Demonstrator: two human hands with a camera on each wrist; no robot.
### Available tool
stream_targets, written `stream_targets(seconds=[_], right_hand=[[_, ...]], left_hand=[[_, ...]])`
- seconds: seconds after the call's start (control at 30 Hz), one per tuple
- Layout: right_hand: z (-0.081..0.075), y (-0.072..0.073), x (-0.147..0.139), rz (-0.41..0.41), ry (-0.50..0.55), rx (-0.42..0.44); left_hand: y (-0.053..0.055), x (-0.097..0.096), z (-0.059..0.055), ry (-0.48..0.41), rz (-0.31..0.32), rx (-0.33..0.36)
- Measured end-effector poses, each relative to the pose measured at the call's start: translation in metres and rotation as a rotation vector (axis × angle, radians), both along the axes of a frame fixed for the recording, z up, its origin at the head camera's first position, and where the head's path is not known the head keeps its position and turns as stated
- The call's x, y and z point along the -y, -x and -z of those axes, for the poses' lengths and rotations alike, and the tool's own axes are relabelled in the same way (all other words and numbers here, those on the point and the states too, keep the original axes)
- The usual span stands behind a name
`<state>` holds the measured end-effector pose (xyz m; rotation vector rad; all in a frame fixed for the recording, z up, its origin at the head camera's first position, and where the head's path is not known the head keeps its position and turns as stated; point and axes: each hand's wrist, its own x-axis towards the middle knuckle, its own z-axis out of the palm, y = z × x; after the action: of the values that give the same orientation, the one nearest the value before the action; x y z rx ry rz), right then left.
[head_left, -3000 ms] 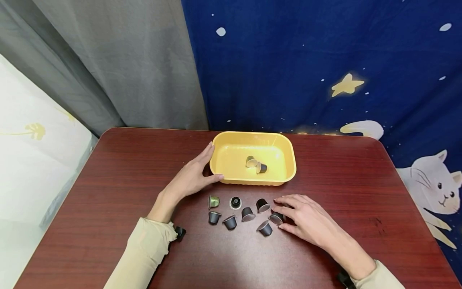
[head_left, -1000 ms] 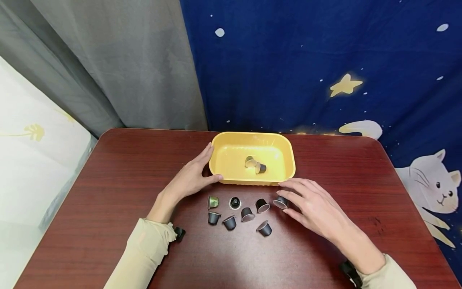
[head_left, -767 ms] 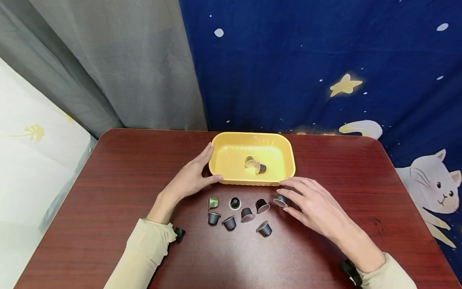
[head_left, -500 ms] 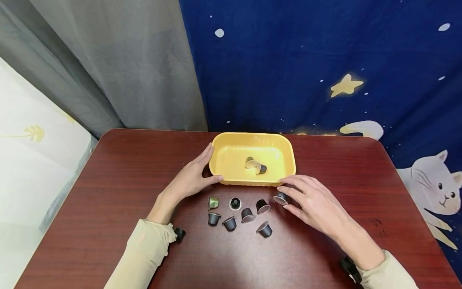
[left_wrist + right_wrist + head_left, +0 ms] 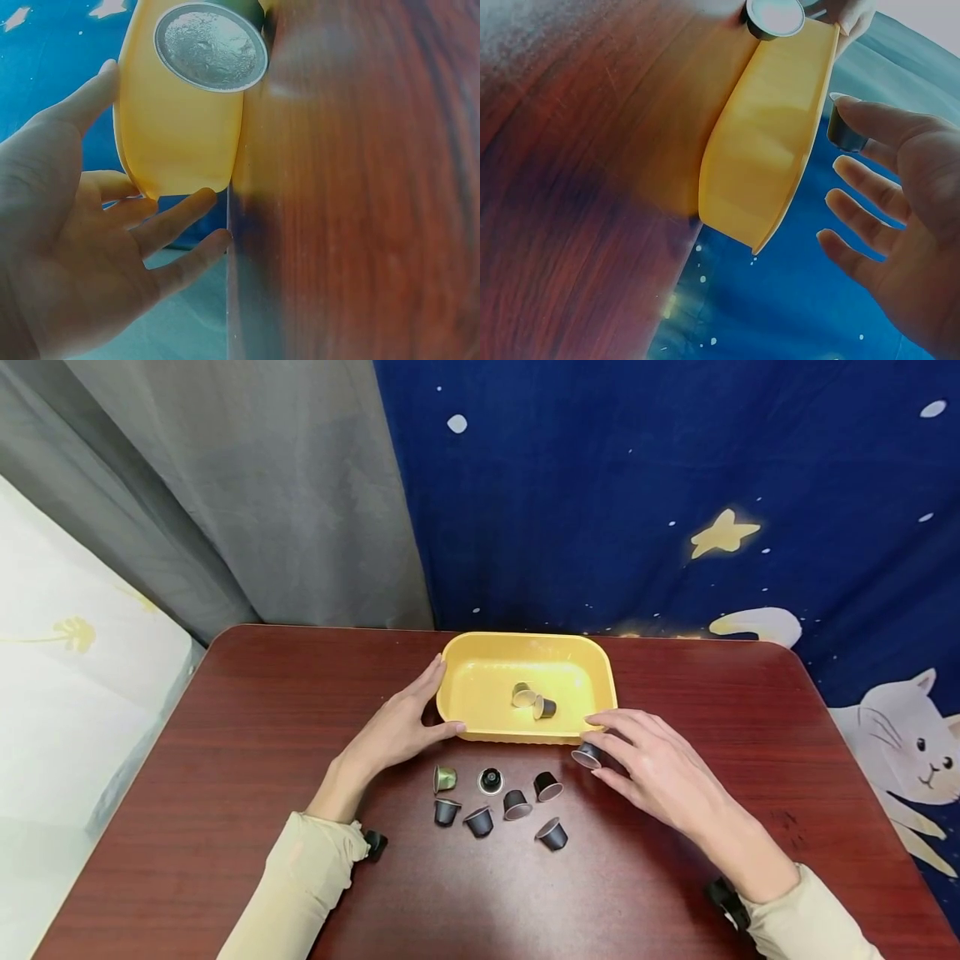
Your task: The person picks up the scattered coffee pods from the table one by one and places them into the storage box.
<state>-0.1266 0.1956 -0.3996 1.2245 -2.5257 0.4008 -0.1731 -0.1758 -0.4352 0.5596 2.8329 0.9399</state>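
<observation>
A yellow plastic tray (image 5: 480,732) stands at the table's back edge with two coffee capsules (image 5: 522,695) inside. My left hand (image 5: 393,727) touches its left end, thumb on the front rim and fingers spread out straight. Between thumb and index finger my right hand (image 5: 660,768) pinches a dark capsule (image 5: 588,755), just off the tray's front right corner. In the right wrist view that capsule (image 5: 845,131) is raised above the table, its other fingers spread. In front of the tray lie a green capsule (image 5: 445,778) and several black ones (image 5: 516,805).
The reddish-brown table (image 5: 637,893) spreads around the tray and capsules. Behind it hang a grey curtain (image 5: 315,510) and a blue curtain (image 5: 570,510) with stars and a cat. A black wrist strap (image 5: 723,902) shows at the right sleeve.
My right hand has taken a dark capsule from the right end of the group, lifted it and brought it toward the tray's front right corner. The left hand has stayed at the tray.
</observation>
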Motion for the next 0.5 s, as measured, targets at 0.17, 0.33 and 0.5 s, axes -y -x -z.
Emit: stream_targets(seconds=[0.17, 0.33, 0.5], right_hand=[[-0.001, 0.005, 0.0, -0.008, 0.022, -0.026], [-0.003, 0.008, -0.002, -0.008, 0.017, -0.031], [-0.006, 0.014, -0.003, -0.009, 0.023, -0.037]], left_hand=[[0.0, -0.001, 0.0, -0.005, -0.002, -0.003], [0.001, -0.001, 0.001, -0.008, 0.001, -0.002], [0.0, 0.0, 0.0, -0.004, 0.001, -0.001]])
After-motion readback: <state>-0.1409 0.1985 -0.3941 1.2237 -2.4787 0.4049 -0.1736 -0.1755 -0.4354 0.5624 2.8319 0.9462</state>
